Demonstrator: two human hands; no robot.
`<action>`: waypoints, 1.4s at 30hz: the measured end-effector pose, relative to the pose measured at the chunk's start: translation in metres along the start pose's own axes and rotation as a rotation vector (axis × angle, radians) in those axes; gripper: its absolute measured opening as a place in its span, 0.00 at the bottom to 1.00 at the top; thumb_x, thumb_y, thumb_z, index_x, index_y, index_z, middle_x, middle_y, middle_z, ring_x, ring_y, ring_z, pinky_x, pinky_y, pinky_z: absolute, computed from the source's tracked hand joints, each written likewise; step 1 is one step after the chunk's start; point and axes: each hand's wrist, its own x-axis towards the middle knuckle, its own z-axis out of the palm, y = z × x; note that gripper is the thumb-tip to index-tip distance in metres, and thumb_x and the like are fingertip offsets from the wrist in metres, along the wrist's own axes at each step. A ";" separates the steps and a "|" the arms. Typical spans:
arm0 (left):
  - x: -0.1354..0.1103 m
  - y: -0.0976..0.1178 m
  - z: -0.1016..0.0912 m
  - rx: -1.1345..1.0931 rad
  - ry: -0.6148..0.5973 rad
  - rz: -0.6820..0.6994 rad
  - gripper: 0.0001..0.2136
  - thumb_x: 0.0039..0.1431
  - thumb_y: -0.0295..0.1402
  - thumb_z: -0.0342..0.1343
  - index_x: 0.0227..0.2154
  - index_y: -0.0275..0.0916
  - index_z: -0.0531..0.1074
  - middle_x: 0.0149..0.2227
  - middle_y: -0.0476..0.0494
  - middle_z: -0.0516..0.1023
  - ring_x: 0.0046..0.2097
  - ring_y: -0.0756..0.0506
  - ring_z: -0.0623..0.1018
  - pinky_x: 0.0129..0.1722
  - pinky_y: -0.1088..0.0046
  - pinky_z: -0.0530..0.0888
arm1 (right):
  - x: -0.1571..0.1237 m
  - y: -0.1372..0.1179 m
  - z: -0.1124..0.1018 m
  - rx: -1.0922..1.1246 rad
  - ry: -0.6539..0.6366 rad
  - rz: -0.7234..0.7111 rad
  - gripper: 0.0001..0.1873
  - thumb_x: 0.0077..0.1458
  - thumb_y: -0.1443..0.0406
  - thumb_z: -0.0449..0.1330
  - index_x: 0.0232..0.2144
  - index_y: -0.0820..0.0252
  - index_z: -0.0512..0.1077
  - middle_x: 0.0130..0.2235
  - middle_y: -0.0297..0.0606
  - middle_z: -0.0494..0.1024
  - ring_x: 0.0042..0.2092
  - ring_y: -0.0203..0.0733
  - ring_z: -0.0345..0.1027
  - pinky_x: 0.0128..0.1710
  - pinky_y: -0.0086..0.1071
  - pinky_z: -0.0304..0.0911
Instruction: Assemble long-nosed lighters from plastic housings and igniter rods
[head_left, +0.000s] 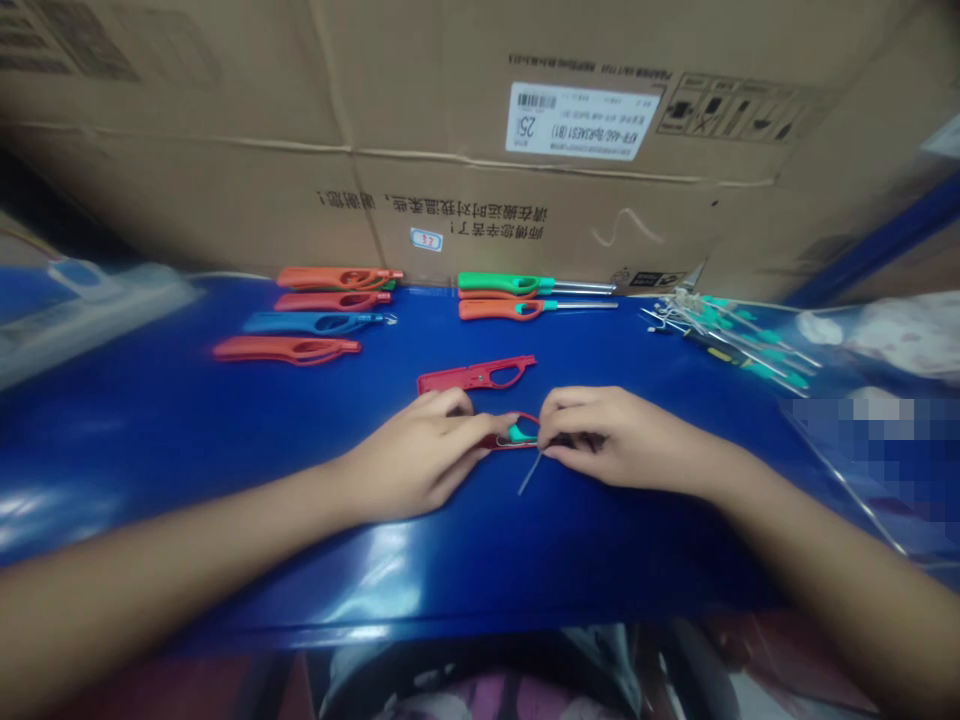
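My left hand (pixel 424 450) presses its fingers on a red lighter shell (pixel 491 442) lying on the table, with a teal trigger (pixel 523 432) in the shell's loop. At the other end of that shell, my right hand (pixel 607 435) is closed in a pinch. A thin grey rod (pixel 529 474) sticks out below its fingertips, slanting down to the left; the rest of it is hidden in the hand. Just beyond my hands lies a separate red shell half (pixel 476 376), its inner side up.
Orange, red and blue lighter shells (pixel 289 348) lie at the back left. Lighters with metal tubes (pixel 577 305) lie back centre. At the right is a pile of metal tubes with teal parts (pixel 757 345). A large cardboard box (pixel 420 100) stands behind the blue table (pixel 300 590).
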 end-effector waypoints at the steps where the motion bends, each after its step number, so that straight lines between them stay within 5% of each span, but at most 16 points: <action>1: 0.000 -0.001 0.000 -0.031 0.002 -0.017 0.15 0.71 0.31 0.47 0.57 0.39 0.69 0.44 0.40 0.79 0.47 0.42 0.73 0.48 0.62 0.74 | 0.000 0.000 0.000 -0.005 -0.002 0.000 0.08 0.59 0.71 0.60 0.38 0.58 0.78 0.42 0.38 0.77 0.37 0.36 0.70 0.37 0.29 0.63; 6: -0.002 -0.003 -0.001 -0.130 0.016 -0.059 0.15 0.70 0.32 0.50 0.57 0.41 0.66 0.54 0.41 0.76 0.55 0.42 0.73 0.56 0.61 0.71 | 0.000 0.002 -0.007 0.052 0.048 -0.017 0.06 0.61 0.67 0.60 0.39 0.59 0.77 0.42 0.38 0.76 0.31 0.32 0.65 0.31 0.27 0.61; 10: -0.003 -0.001 -0.004 -0.060 0.030 -0.090 0.16 0.67 0.33 0.52 0.56 0.40 0.66 0.52 0.40 0.76 0.53 0.40 0.74 0.54 0.59 0.71 | 0.000 0.027 -0.021 -0.090 0.336 0.066 0.08 0.62 0.62 0.59 0.34 0.59 0.77 0.38 0.39 0.77 0.35 0.37 0.68 0.32 0.30 0.61; 14: -0.003 0.001 -0.006 -0.025 0.011 -0.066 0.14 0.65 0.30 0.50 0.53 0.40 0.67 0.51 0.40 0.76 0.51 0.40 0.74 0.51 0.59 0.71 | -0.010 0.071 -0.044 -0.425 0.581 0.383 0.09 0.59 0.64 0.57 0.33 0.59 0.77 0.39 0.43 0.78 0.36 0.44 0.69 0.40 0.37 0.64; 17: -0.004 0.000 -0.006 -0.034 0.004 -0.063 0.13 0.66 0.29 0.49 0.52 0.40 0.67 0.51 0.40 0.75 0.52 0.40 0.74 0.52 0.59 0.71 | -0.023 0.099 -0.060 -0.624 0.536 0.774 0.13 0.58 0.67 0.55 0.42 0.60 0.78 0.45 0.47 0.77 0.46 0.49 0.71 0.51 0.39 0.64; 22: -0.004 -0.002 -0.004 -0.060 0.013 -0.066 0.12 0.68 0.30 0.49 0.52 0.41 0.66 0.51 0.40 0.75 0.53 0.40 0.74 0.53 0.59 0.70 | -0.044 0.120 -0.073 -0.696 0.551 1.030 0.20 0.53 0.70 0.55 0.47 0.64 0.77 0.49 0.57 0.74 0.52 0.63 0.68 0.51 0.49 0.64; 30: -0.004 -0.002 -0.003 -0.081 0.026 -0.063 0.12 0.69 0.32 0.49 0.53 0.41 0.67 0.51 0.41 0.76 0.52 0.40 0.74 0.52 0.58 0.71 | -0.040 0.128 -0.062 -0.703 0.549 1.000 0.30 0.60 0.62 0.51 0.64 0.59 0.65 0.65 0.54 0.62 0.63 0.67 0.55 0.58 0.59 0.59; 37: -0.005 -0.002 -0.005 -0.063 0.048 -0.046 0.13 0.68 0.31 0.50 0.53 0.41 0.68 0.51 0.40 0.77 0.51 0.40 0.75 0.51 0.59 0.73 | -0.030 0.140 -0.045 -0.662 0.522 0.932 0.28 0.62 0.63 0.47 0.63 0.55 0.64 0.68 0.45 0.62 0.67 0.62 0.51 0.64 0.70 0.43; 42: -0.005 -0.003 -0.004 -0.061 0.046 -0.041 0.14 0.68 0.31 0.50 0.54 0.41 0.67 0.51 0.39 0.77 0.52 0.40 0.75 0.52 0.58 0.72 | -0.036 0.143 -0.058 -0.661 0.584 0.937 0.33 0.56 0.63 0.53 0.63 0.65 0.63 0.60 0.56 0.68 0.62 0.63 0.59 0.62 0.56 0.54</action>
